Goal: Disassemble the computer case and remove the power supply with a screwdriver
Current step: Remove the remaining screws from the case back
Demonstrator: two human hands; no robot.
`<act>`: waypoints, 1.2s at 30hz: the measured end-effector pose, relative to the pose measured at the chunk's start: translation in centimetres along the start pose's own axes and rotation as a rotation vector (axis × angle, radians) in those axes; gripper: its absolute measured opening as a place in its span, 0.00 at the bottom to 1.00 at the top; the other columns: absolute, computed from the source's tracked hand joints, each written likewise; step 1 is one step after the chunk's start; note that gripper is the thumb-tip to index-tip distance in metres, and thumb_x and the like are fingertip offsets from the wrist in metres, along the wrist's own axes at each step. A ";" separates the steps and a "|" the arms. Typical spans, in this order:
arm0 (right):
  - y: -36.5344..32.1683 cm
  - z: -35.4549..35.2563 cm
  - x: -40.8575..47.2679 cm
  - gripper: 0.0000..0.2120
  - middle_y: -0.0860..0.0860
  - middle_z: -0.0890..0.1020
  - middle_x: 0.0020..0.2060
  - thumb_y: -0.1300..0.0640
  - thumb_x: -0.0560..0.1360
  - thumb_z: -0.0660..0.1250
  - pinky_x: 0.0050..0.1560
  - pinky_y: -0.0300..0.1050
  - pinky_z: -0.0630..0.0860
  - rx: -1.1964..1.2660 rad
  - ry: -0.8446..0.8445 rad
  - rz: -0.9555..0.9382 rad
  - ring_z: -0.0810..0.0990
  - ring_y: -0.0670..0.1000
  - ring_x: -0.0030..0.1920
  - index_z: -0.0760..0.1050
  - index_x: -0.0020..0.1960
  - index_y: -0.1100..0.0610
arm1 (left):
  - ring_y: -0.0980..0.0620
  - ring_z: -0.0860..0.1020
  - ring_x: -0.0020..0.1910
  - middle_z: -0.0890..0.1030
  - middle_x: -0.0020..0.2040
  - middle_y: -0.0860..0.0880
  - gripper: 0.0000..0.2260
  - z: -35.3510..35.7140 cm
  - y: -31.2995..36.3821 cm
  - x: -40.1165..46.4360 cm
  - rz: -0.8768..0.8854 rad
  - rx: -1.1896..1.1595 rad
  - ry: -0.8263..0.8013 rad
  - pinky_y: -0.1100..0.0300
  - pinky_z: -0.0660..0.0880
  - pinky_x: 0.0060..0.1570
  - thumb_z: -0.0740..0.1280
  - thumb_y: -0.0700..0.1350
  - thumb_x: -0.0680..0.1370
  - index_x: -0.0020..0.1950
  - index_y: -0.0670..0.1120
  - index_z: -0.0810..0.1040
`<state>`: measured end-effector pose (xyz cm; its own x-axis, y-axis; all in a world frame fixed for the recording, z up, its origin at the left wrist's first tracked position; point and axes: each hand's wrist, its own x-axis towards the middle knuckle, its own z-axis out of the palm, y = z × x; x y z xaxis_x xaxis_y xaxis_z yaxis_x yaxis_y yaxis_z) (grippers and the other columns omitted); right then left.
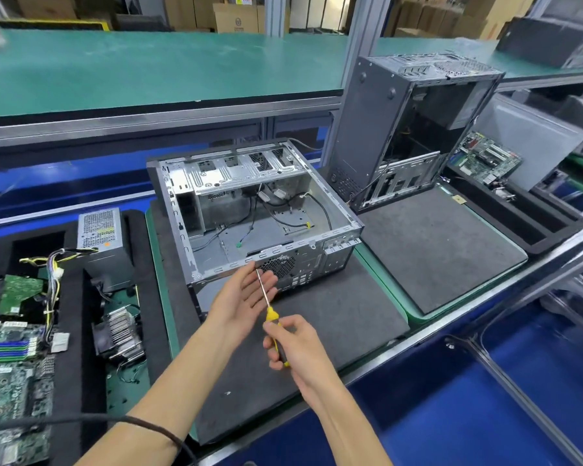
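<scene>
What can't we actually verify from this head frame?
- Screwdriver tip: lies across the open left hand; whether a screw is on it is too small to tell.
- Screwdriver handle: mostly covered by the right hand gripping it.
- Open case near wall interior: hidden by its own rim.
- Motherboard at left: cut off by the frame edge.
- Upright case interior: too dark.

Single head-mounted wide-angle view, looking forward and down from the person's own position. Both forearms enter from the bottom edge. The open grey metal computer case (256, 213) sits near, centred; shelving and cardboard boxes recede beyond.
</scene>
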<state>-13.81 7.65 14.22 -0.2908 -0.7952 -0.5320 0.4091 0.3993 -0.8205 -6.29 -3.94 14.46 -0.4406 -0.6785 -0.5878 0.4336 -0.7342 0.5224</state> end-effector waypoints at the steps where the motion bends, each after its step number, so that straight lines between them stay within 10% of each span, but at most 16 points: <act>1: 0.0 0.0 0.1 0.10 0.51 0.78 0.31 0.60 0.80 0.68 0.26 0.38 0.67 -0.035 0.017 -0.007 0.71 0.46 0.27 0.71 0.56 0.62 | 0.45 0.83 0.54 0.84 0.53 0.41 0.12 0.3 0.1 0.2 -0.003 -0.020 0.007 0.53 0.79 0.52 0.69 0.45 0.79 0.56 0.38 0.77; 14: 0.2 -4.1 0.6 0.10 0.47 0.78 0.32 0.54 0.82 0.60 0.32 0.38 0.72 -0.309 -0.055 -0.029 0.74 0.45 0.31 0.79 0.51 0.57 | 0.47 0.85 0.45 0.86 0.43 0.45 0.07 0.6 -1.3 1.1 0.110 -0.130 0.015 0.52 0.79 0.51 0.63 0.41 0.81 0.45 0.42 0.78; 22: 1.9 -8.2 1.8 0.13 0.46 0.70 0.27 0.55 0.81 0.58 0.26 0.37 0.61 -0.409 0.003 0.067 0.63 0.43 0.25 0.78 0.42 0.56 | 0.56 0.83 0.44 0.86 0.42 0.53 0.05 -2.4 -6.5 0.9 0.566 0.836 0.277 0.60 0.77 0.48 0.70 0.43 0.78 0.44 0.47 0.84; 29: 2.5 -10.9 3.0 0.14 0.46 0.66 0.25 0.53 0.79 0.58 0.27 0.40 0.60 -0.435 0.094 0.117 0.61 0.46 0.24 0.75 0.39 0.55 | 0.56 0.81 0.42 0.84 0.40 0.57 0.04 -2.9 -9.3 1.6 0.629 0.928 0.431 0.60 0.76 0.46 0.72 0.44 0.76 0.43 0.53 0.83; 36: 2.0 -12.9 4.0 0.12 0.46 0.65 0.26 0.53 0.81 0.59 0.25 0.38 0.55 -0.292 0.011 0.170 0.59 0.45 0.25 0.75 0.42 0.56 | 0.55 0.74 0.52 0.79 0.49 0.57 0.03 -3.1 -12.7 2.2 0.688 1.592 0.335 0.58 0.72 0.54 0.72 0.46 0.76 0.49 0.52 0.82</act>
<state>-25.34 11.19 7.77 -0.2500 -0.7016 -0.6673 0.1879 0.6409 -0.7443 -10.34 3.97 4.60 -0.2707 -0.9626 -0.0056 -0.7517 0.2078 0.6259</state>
